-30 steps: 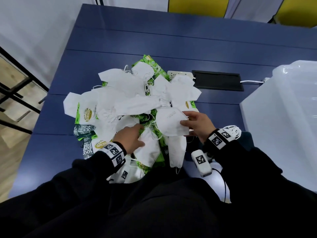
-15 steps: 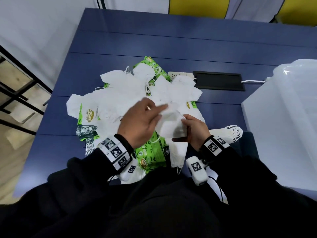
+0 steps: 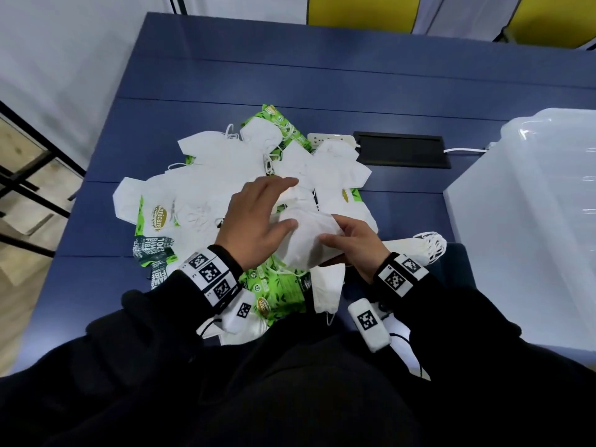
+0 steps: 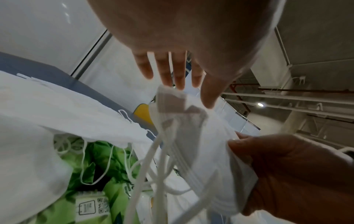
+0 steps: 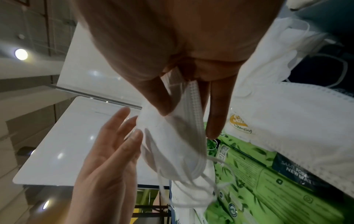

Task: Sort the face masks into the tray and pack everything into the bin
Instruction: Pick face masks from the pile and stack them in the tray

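Loose white face masks (image 3: 222, 175) lie heaped over green wipe packets (image 3: 280, 285) on the blue table (image 3: 322, 85). My right hand (image 3: 351, 243) pinches a small stack of folded masks (image 3: 306, 240) between thumb and fingers, just above the pile. In the right wrist view the thumb (image 5: 159, 98) presses on the stack (image 5: 172, 144), and ear loops dangle below it. My left hand (image 3: 258, 217) lies flat with straight fingers against the stack's left side. The left wrist view shows its fingers (image 4: 172, 72) spread above the held masks (image 4: 201, 144).
A large translucent white bin (image 3: 532, 204) stands at the right edge of the table. Beside it, close to my right wrist, lies another stack of masks (image 3: 425, 246). A black cable hatch (image 3: 400, 150) and a white power strip (image 3: 332, 137) sit behind the pile.
My left hand lifted a mask from the front of the pile, brought it to the stack in my right hand and now lies flat on it. Green packets show where that mask lay.
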Motion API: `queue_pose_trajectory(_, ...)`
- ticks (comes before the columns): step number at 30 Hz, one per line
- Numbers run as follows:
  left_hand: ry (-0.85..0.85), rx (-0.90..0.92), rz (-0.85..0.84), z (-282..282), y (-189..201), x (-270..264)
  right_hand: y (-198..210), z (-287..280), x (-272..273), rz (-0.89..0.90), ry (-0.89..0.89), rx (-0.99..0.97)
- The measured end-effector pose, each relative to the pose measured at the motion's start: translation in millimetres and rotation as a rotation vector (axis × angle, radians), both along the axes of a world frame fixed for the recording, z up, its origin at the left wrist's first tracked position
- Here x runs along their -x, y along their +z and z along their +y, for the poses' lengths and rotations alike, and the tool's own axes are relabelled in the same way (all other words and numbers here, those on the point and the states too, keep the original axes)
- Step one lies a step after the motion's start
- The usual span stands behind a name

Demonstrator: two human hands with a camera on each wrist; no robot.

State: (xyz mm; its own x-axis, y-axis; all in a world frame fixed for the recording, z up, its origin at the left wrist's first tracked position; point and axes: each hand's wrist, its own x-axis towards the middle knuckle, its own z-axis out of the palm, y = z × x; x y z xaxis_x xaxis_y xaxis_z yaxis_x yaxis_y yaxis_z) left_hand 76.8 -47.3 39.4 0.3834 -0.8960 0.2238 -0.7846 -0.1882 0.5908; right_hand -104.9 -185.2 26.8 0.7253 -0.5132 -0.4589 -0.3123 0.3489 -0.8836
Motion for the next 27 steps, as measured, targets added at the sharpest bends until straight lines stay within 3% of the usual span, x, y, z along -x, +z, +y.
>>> queue_pose_trajectory(4,-0.124,-0.149,0.229,-2.6,-5.2,-0.2,3.9,4.6,-4.4,0.002,0.026,0.035)
queue_pose_trajectory(11,0.11,-0.016,0.509,1.3,-19.6,9.5,-1.8,6.1,-3.4,0.018,-0.049,-0.02)
queue_pose_trajectory(16,0.158,-0.048,0.732,2.7,-23.2,17.0,-3.6,8.6,-8.2,0.032,-0.109,0.001)
queue_pose_trajectory(27,0.173,-0.116,0.827,17.7,-21.4,19.1,-5.9,17.1,-14.4,0.009,-0.086,0.129)
